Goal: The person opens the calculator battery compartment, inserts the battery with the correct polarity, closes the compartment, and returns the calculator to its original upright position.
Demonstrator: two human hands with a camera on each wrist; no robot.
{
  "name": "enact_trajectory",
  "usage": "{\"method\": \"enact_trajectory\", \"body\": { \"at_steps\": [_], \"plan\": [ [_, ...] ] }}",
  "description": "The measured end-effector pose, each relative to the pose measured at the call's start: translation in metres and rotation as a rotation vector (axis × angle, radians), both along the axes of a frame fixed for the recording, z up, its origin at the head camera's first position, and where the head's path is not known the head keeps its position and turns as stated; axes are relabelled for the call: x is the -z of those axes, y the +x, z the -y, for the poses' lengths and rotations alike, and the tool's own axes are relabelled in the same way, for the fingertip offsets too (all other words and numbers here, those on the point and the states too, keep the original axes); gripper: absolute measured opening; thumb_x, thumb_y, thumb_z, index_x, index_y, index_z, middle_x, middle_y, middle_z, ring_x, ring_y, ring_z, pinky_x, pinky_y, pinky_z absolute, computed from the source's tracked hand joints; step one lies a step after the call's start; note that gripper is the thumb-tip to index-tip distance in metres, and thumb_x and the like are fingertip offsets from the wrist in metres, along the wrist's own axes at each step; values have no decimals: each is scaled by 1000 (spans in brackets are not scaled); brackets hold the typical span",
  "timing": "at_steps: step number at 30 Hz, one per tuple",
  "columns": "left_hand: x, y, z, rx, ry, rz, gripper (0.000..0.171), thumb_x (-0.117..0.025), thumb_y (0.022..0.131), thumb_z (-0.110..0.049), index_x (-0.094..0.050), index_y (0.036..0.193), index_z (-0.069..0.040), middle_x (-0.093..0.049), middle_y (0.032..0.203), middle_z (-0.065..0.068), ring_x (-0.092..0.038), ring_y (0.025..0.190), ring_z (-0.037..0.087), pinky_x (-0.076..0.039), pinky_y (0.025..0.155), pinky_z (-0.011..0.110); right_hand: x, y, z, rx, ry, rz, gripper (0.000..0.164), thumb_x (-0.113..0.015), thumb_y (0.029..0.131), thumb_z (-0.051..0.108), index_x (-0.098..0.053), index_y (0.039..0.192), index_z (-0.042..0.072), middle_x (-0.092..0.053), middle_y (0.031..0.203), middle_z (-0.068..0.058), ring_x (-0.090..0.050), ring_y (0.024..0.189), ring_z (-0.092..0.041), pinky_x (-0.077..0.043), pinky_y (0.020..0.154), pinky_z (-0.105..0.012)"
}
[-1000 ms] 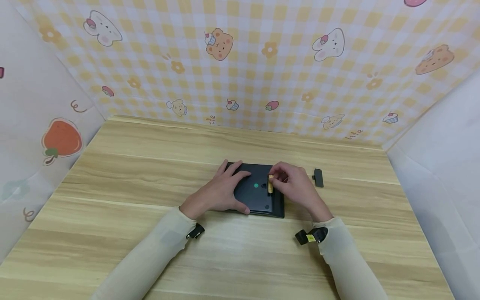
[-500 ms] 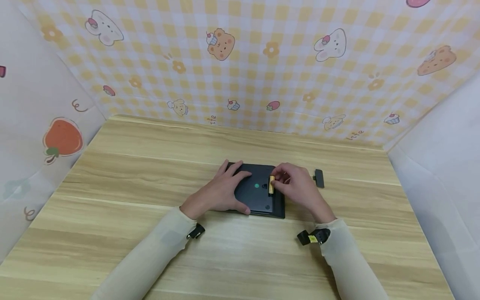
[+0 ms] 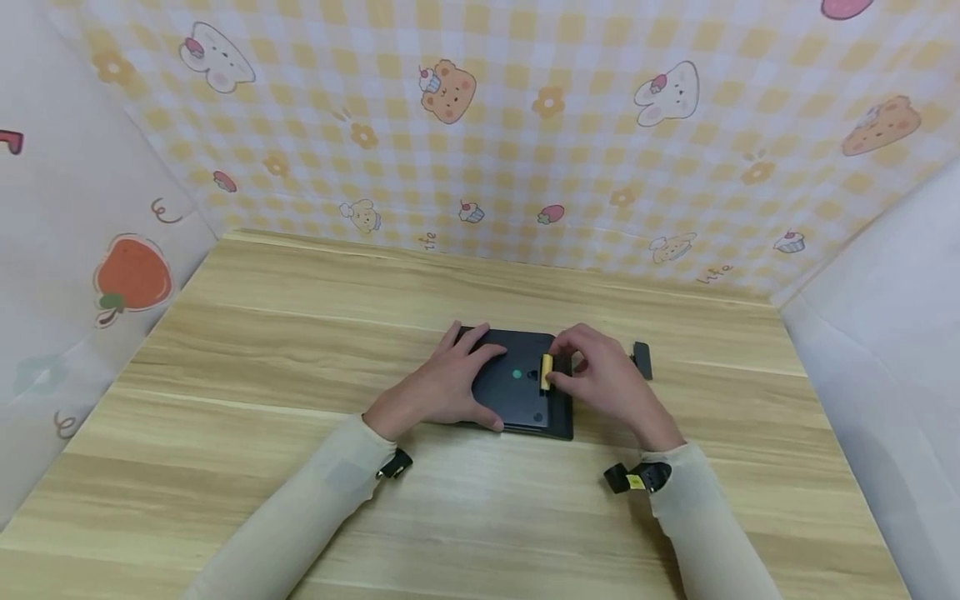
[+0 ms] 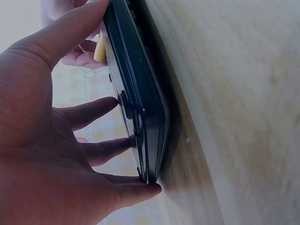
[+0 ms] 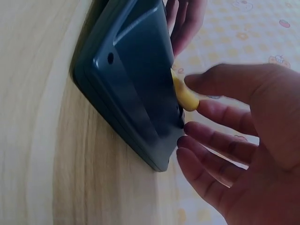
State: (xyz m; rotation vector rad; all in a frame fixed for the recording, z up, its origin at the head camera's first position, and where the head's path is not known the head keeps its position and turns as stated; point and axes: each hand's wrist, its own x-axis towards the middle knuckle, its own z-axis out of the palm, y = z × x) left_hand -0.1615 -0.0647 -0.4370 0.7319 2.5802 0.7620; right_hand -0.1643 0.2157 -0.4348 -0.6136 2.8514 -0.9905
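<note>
A black calculator (image 3: 510, 398) lies on its face, its back up. A yellow battery (image 3: 546, 372) sits at the slot in its right part; how deep it sits is hard to tell. My right hand (image 3: 603, 375) pinches the battery between thumb and forefinger, its other fingers bent beside the calculator in the right wrist view. My left hand (image 3: 446, 383) spreads over the calculator's left part. Its thumb (image 4: 70, 30) is at the near edge. Extended fingers (image 4: 96, 114) press the back, and one reaches past a corner.
A small black battery cover (image 3: 642, 360) lies on the wooden table (image 3: 450, 517), right of the right hand and partly hidden by it. A checked cloth wall (image 3: 487, 150) stands behind the table, with white cloth at the sides.
The right hand has shifted slightly right, its thumb lower along the battery, leaving more of the battery in sight. The left hand and calculator hold their place. The whole view has moved slightly.
</note>
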Motion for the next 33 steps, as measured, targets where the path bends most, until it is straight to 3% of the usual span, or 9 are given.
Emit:
{"method": "enact_trajectory", "body": {
  "at_steps": [9,18,25,33],
  "plan": [
    [2,2,-5,8,-2,10,104,-98,82,-52,-48,167,-19,-16,183,15,2,165,54,-27,125,71,7,5,-17,-80,-7,87,51,-92,92,32,-67,131,13,-51,161,-9,-63,131,-37,-55,107,-58],
    [2,3,-3,2,2,17,105,-98,82,-52,-47,168,-19,-14,183,14,3,165,53,-27,125,72,13,12,-23,-149,-42,153,85,-100,81,39,-54,148,14,-33,175,-7,-39,157,-35,-40,121,-60],
    [3,3,-1,-3,14,5,105,-98,82,-51,-48,167,-18,-16,182,15,2,165,55,-27,125,71,14,14,-22,-171,-61,222,106,-105,73,43,-46,157,16,-21,181,-7,-27,163,-39,-31,125,-66],
    [2,1,-1,-5,5,6,105,-98,81,-52,-48,167,-18,-15,183,15,2,165,54,-27,125,72,15,13,-20,-173,-47,215,107,-106,72,40,-44,156,15,-18,182,-11,-23,164,-41,-30,125,-67]
  ]
}}
